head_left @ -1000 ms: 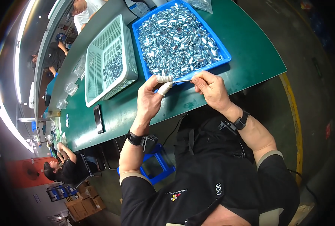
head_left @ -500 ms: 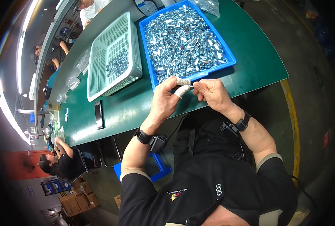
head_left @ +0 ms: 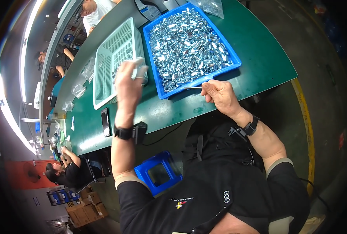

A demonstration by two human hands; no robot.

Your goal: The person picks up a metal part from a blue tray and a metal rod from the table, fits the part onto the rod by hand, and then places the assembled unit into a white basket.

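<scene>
My left hand [head_left: 129,84], blurred by motion, is above the near right side of a pale green slotted basket [head_left: 103,85]. Its fingers look spread, with white wrapping on some; no held part shows. Small metal parts [head_left: 116,72] lie in the basket, partly hidden behind the hand. In front of the blue tray [head_left: 204,80], my right hand [head_left: 220,94] is closed on a thin metal rod [head_left: 194,87], which points left from the pinched thumb and fingers. Many shiny metal parts [head_left: 189,46] fill that tray.
A black phone [head_left: 106,122] lies on the green table [head_left: 261,50], left of me. Clear plastic bags [head_left: 78,90] are beyond the basket, another bag [head_left: 210,7] behind the tray. A blue stool [head_left: 157,171] stands below the table edge. Other people sit at left and far left.
My hands were together at the tray's near edge. My left hand has moved left over the basket; my right hand has stayed, with the thin rod now exposed.
</scene>
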